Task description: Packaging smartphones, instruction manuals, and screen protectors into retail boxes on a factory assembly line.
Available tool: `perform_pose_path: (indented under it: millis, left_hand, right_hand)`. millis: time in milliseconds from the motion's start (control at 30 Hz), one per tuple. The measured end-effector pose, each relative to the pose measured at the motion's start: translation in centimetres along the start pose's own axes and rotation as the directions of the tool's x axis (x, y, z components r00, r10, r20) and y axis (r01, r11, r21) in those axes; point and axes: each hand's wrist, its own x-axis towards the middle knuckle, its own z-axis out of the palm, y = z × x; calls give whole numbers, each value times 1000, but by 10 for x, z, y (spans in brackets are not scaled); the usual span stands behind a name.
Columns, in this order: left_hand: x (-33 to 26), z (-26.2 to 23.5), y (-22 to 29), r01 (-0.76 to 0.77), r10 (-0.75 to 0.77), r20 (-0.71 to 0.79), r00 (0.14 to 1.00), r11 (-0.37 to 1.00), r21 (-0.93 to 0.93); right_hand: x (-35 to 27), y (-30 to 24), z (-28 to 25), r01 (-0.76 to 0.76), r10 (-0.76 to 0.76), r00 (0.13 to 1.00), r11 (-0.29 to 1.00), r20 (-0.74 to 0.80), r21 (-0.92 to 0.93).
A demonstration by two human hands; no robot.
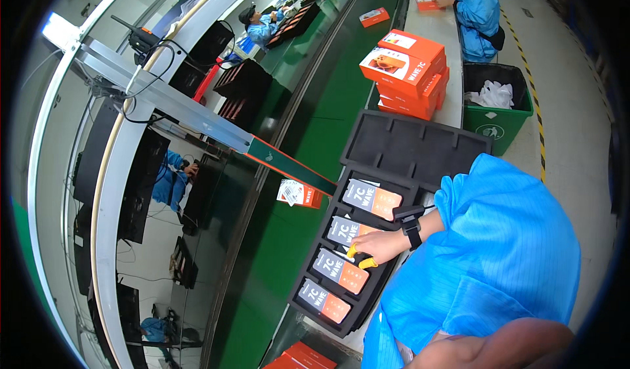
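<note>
My right hand (378, 246), with yellow covers on two fingertips and a black strap at the wrist, reaches over a black tray (356, 324). Its thumb and forefinger are apart, at the edge of the second phone (342, 230) and next to the third phone (342, 270). Nothing shows clearly between them. Farther up the tray lies another phone (372, 199), and one more phone (324, 301) sits at the near end. All have grey and orange printed faces, each in its own slot. My left hand is out of sight.
Beyond the tray are another black tray (410, 147) and stacked orange boxes (410, 67). A green bin (502, 127) holds white material. Left runs a green conveyor (252, 270) with an orange-white box (299, 194) beside a slanted post (289, 162). A co-worker in blue (476, 15) handles a box.
</note>
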Motion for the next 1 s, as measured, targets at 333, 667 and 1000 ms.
perform_pose_path:
  millis: [333,667,1000]
  left_hand:
    - [-20,47,119,-634,665,145,733,745,-208]
    - [-22,118,183,-691,718,8,696,672,-266]
    - [-31,185,234,1,118,-55,991,-432,-902]
  right_hand:
    - [55,-91,4,470,-466,882,866,67,-167]
    - [39,-36,11,195,-106,971,867,213,-459]
    - [45,-44,-15,-153,141,984,982,112,112]
